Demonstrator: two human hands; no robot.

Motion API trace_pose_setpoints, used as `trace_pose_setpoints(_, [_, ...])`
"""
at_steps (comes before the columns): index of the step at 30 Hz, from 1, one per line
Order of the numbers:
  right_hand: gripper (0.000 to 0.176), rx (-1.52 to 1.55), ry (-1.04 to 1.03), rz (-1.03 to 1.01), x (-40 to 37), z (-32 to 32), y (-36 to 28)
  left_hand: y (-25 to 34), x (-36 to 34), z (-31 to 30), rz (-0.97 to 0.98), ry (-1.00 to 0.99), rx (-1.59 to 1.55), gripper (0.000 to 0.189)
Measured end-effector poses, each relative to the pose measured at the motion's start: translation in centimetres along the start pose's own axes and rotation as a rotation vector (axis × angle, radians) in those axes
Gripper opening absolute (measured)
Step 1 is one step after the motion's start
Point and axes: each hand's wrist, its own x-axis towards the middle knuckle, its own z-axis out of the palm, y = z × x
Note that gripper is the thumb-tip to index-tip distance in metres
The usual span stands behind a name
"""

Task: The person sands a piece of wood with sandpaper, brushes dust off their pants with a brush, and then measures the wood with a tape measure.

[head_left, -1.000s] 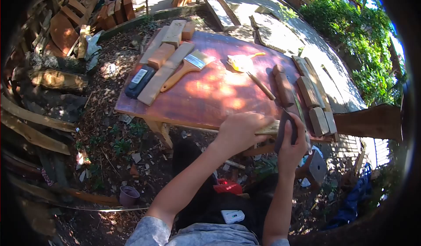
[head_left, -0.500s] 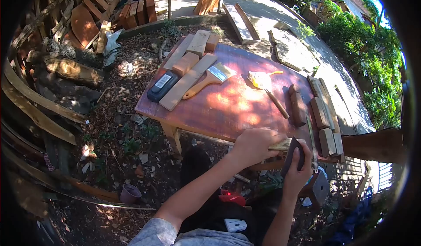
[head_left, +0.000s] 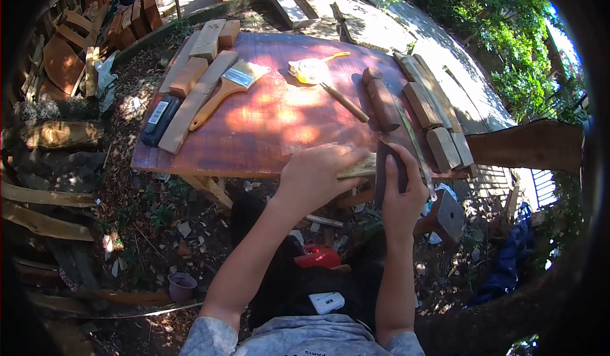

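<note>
My left hand [head_left: 318,177] is closed around a small light-coloured piece of wood [head_left: 359,168] just above the table's near edge. A folded dark sheet that looks like sandpaper [head_left: 383,175] is gripped in my right hand [head_left: 408,188], thumb on one side and fingers on the other. It meets the right end of the wood piece. My left fingers hide much of the wood. Beyond my hands, a wooden-handled chisel or stick [head_left: 345,103] and a dark shaped wooden block [head_left: 381,102] lie on the reddish table [head_left: 286,137].
On the table's left are a paintbrush [head_left: 225,92], wooden strips and blocks [head_left: 189,76], and a dark blue case [head_left: 160,121]. A yellow-and-white bundle [head_left: 307,71] sits at the back. Several wood blocks [head_left: 424,105] line the right edge, beside a metal strip [head_left: 413,141].
The camera view has turned, so the table and both hands appear farther left and higher. Both hands keep their holds on the wood piece and the sandpaper.
</note>
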Motion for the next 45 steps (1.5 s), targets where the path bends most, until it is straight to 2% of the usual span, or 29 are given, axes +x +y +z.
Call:
trace_pose_setpoints(4, [0.023,-0.008,0.021,-0.001,1.2,0.7,0.1,0.2,0.2,-0.1,-0.005,0.031,0.004,0.051])
trace_pose_setpoints(7, [0.023,-0.013,0.033,-0.059,-1.2,-0.1,0.7,0.2,0.3,0.0,-0.011,0.042,-0.023,0.051])
trace_pose_setpoints(8, [0.024,-0.004,-0.006,0.0,-2.1,-0.6,1.0,0.2,0.4,0.0,-0.011,0.042,-0.027,0.051])
trace_pose_setpoints(11, [0.023,-0.013,-0.002,-0.083,-0.8,-0.4,1.0,-0.1,0.2,0.1,0.002,0.046,-0.005,0.052])
trace_pose_setpoints(15, [0.022,-0.077,0.002,-0.06,1.9,0.7,1.1,-0.2,0.3,0.3,0.024,0.06,0.011,0.052])
trace_pose_setpoints(20, [0.024,-0.015,0.025,-0.12,-2.2,-0.5,2.3,0.1,0.2,0.1,-0.024,0.049,-0.033,0.054])
trace_pose_setpoints(24, [0.023,-0.041,-0.032,-0.059,1.1,0.1,0.6,0.2,0.4,-0.2,-0.025,0.023,-0.006,0.054])
trace_pose_setpoints(27, [0.023,-0.031,0.027,-0.132,2.4,1.2,1.6,1.0,0.5,-0.8,-0.124,-0.008,-0.005,0.053])
trace_pose_setpoints(29, [0.022,-0.044,0.0,-0.086,0.1,-0.1,1.2,0.6,0.3,-0.2,-0.104,0.014,-0.018,0.054])
trace_pose_setpoints(31, [0.021,-0.026,0.024,-0.164,-1.7,-0.5,2.1,0.4,0.8,-0.3,-0.094,0.026,-0.046,0.054])
trace_pose_setpoints(35, [0.022,-0.05,0.011,-0.186,2.2,1.0,2.0,0.3,0.6,-0.3,-0.081,0.008,-0.043,0.053])
trace_pose_setpoints(37, [0.022,-0.106,-0.022,-0.058,2.8,1.2,1.4,0.2,0.4,-0.1,-0.07,0.028,-0.009,0.052])
trace_pose_setpoints(43, [0.022,-0.033,0.013,-0.206,-0.5,-0.1,1.4,0.1,0.6,-0.2,-0.079,0.018,-0.061,0.053])
trace_pose_setpoints(45, [0.02,-0.067,-0.044,-0.113,1.0,-0.2,0.8,-0.4,0.4,0.3,-0.021,0.039,0.005,0.054])
